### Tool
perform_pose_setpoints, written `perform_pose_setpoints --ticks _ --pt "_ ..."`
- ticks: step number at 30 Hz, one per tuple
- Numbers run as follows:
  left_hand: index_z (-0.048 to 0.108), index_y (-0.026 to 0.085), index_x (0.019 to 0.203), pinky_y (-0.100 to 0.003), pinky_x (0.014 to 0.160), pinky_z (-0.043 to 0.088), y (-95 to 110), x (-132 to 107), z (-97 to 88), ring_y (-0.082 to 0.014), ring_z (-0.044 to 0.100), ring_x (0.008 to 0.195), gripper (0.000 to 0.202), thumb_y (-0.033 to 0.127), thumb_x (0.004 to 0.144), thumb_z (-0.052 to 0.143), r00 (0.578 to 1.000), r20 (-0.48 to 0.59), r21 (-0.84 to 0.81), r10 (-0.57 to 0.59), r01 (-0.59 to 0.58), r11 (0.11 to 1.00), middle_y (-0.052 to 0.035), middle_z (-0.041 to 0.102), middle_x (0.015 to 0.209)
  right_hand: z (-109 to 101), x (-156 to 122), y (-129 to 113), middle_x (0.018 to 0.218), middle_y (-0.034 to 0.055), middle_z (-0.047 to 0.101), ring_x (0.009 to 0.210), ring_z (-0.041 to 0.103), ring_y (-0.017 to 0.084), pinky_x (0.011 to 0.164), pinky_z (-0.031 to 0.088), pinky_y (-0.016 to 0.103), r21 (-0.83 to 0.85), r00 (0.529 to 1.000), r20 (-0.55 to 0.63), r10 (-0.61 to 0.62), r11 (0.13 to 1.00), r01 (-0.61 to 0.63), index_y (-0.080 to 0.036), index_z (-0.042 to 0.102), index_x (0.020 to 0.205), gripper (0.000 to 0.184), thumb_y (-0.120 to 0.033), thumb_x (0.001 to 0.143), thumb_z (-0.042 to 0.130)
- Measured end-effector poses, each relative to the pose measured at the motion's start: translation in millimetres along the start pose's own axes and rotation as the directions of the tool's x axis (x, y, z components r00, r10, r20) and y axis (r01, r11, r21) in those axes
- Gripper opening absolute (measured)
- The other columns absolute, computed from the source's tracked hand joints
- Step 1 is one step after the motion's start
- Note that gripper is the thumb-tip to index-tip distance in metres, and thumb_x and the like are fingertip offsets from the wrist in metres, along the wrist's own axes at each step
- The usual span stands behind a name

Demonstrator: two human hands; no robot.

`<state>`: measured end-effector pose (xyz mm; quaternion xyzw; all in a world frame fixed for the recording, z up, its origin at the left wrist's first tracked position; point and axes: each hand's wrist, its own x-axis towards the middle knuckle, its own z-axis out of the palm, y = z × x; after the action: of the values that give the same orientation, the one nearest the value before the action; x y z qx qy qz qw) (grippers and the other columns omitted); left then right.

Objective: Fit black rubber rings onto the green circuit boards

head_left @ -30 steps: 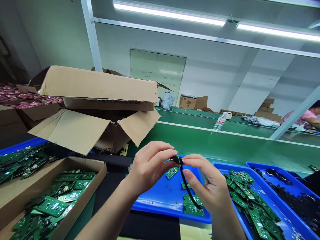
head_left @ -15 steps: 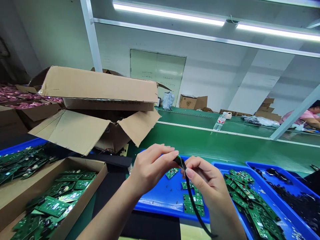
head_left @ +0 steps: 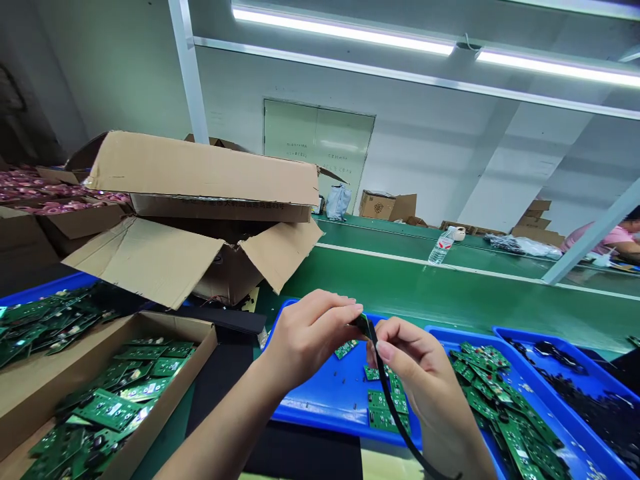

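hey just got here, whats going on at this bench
A person is working with both bare hands above a blue plastic tray. The left hand pinches a small dark piece with a green edge, mostly hidden; the right hand grips a thin, flexible black strip that curves downward. Whether the two are joined is hard to tell. Green circuit boards lie in the tray, and more fill a brown cardboard box at left.

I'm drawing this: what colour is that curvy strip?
The strip is black, seen best in the head view.
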<state>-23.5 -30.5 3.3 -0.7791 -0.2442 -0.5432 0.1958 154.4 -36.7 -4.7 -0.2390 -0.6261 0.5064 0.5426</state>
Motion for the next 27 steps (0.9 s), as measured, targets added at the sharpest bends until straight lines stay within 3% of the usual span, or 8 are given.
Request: perform_pose_setpoints --ticks 5,11,18,27 --pt "0.061 0.015 0.098 -0.024 0.063 0.058 -1.5 0.6 0.1 -0.0158 0.068 0.072 0.014 0.027 0.091 0.063 0.997 0.055 -0.117 -0.055 0.061 0.991 -0.0077 0.07 0.081 -2.9 3.3 2.1 0.057 -0.0011 0.054 0.053 0.048 0.011 0.052 0.042 0.022 0.033 0.991 0.058 0.118 0.992 -0.12 -0.017 0.06 0.067 0.031 -0.043 0.077 0.073" --pt "0.063 0.014 0.095 -0.023 0.061 0.054 -0.9 3.1 -1.7 -0.0143 0.066 0.066 0.021 0.033 0.087 0.067 0.985 0.135 -0.263 -0.112 0.144 0.954 -0.0052 0.069 0.075 -5.4 6.9 2.5 0.055 -0.0008 0.056 0.052 0.05 0.012 0.053 0.042 0.023 0.099 0.981 0.145 0.127 0.985 -0.142 -0.018 0.059 0.066 0.033 -0.045 0.075 0.074" --pt "0.066 0.014 0.097 -0.023 0.062 0.054 -1.4 4.7 -3.9 -0.0155 0.067 0.068 0.024 0.035 0.085 0.067 0.965 0.202 -0.368 -0.168 0.233 0.9 -0.0067 0.07 0.076 -4.7 7.9 4.8 0.053 -0.002 0.054 0.05 0.049 0.011 0.052 0.041 0.023 0.147 0.973 0.165 0.16 0.972 -0.185 -0.018 0.058 0.063 0.031 -0.042 0.073 0.074" --pt "0.07 0.013 0.094 -0.022 0.058 0.053 1.3 4.9 -3.2 -0.0141 0.065 0.062 0.027 0.039 0.088 0.063 0.955 0.24 -0.345 -0.175 0.252 0.904 -0.0049 0.068 0.07 -1.1 9.7 7.8 0.056 -0.0015 0.052 0.053 0.045 0.012 0.053 0.04 0.023 0.081 0.993 0.076 0.087 0.992 -0.093 -0.018 0.057 0.063 0.026 -0.039 0.073 0.069"
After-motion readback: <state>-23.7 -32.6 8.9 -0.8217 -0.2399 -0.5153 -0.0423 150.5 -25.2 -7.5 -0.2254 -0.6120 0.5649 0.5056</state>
